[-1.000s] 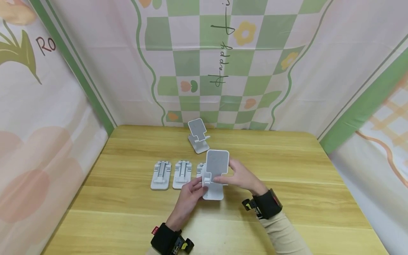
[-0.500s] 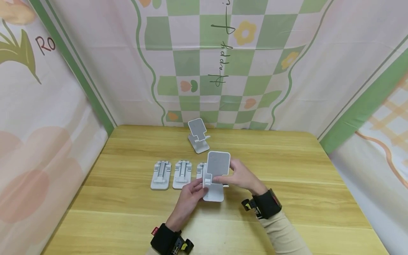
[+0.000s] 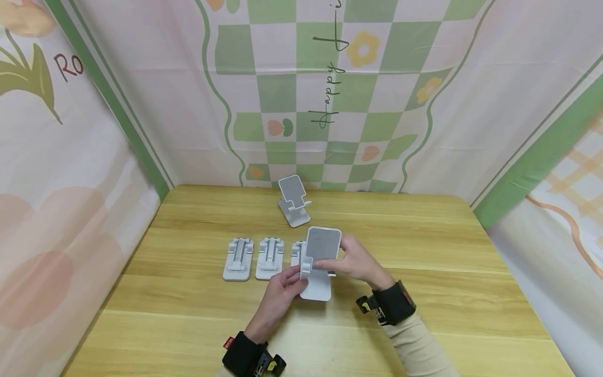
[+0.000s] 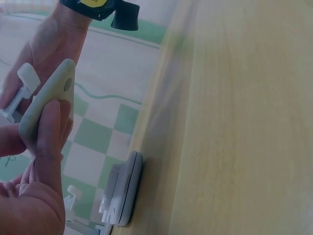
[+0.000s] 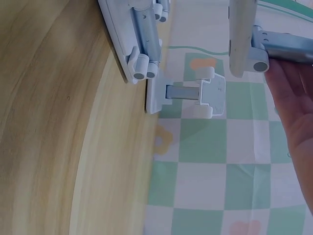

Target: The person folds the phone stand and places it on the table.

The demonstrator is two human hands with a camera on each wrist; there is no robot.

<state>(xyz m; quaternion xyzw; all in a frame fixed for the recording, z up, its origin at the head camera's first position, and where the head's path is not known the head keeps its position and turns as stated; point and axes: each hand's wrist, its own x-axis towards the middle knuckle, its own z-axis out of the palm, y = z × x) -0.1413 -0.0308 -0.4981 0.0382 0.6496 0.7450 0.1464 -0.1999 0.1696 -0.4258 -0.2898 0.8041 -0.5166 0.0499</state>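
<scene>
Both hands hold a white phone stand [image 3: 323, 243], raised above the table and partly unfolded, its grey-padded plate facing up. My left hand [image 3: 277, 294] pinches the base [image 4: 55, 93] at its left edge, thumb on one face and fingers on the other. My right hand [image 3: 359, 263] grips the upper part from the right, thumb across the lower end of the plate. In the right wrist view its fingers lie against the metal arm [image 5: 288, 47]. Behind the held stand, a folded phone stand [image 3: 295, 252] is partly hidden.
Two more folded phone stands [image 3: 237, 259] lie in a row to the left on the wooden table [image 3: 188, 303]. An unfolded phone stand [image 3: 293, 201] stands farther back. A printed cloth [image 3: 315, 94] hangs behind the table's far edge.
The held phone stand has come slightly toward me, and its plate looks a little more tilted. Both hands keep their grip; the other stands stay in place.
</scene>
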